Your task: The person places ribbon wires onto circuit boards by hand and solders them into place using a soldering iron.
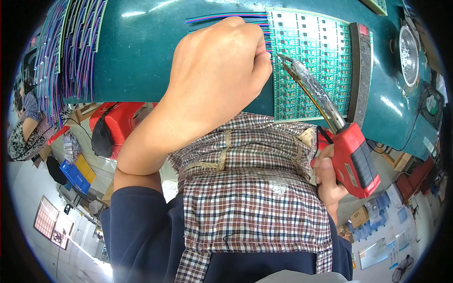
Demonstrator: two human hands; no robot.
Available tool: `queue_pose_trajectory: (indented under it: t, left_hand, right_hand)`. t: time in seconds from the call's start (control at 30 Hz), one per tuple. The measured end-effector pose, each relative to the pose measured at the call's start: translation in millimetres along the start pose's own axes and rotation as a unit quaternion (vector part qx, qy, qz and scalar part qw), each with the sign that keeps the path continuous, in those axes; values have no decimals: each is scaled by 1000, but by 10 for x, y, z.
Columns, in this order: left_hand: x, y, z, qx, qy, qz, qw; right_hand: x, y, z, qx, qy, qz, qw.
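A green circuit board panel (309,66) full of small components lies on the table, with coloured wires (226,17) running off its left edge. My left hand (222,66) is closed in a pinch at that edge, over part of the wires. Its back hides whatever the fingertips hold. My right hand (328,177) grips a red soldering gun (351,160) with a thin feed tube beside its metal barrel. The gun's tip is at the panel's left edge, just right of my left fingertips.
A dark bar (359,75) lies across the panel's right side. Wired boards (80,47) stand in rows at the left of the green table (137,52). At the right are a round metal dish (408,55) and a small fan (430,104). Another person (30,120) sits far left.
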State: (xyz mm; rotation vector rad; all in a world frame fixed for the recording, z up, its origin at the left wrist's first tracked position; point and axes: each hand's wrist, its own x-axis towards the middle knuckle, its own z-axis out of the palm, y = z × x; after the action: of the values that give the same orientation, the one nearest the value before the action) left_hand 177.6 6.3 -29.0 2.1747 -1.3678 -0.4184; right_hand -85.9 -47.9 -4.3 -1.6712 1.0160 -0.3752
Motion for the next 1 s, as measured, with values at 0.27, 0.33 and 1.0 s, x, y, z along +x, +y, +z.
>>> queue_pose_trajectory:
  t: [0.27,0.33,1.0]
  left_hand:
    - [0,0,15,4,5,2,1000]
    - [-1,0,20,5,4,1,1000]
    - [-9,-5,26,11,13,7,1000]
  right_hand:
    - [-10,48,-27,14,-25,-23,999]
    - [-14,50,-13,29,-12,-9,999]
    - [-44,52,-44,8,-8,-6,1000]
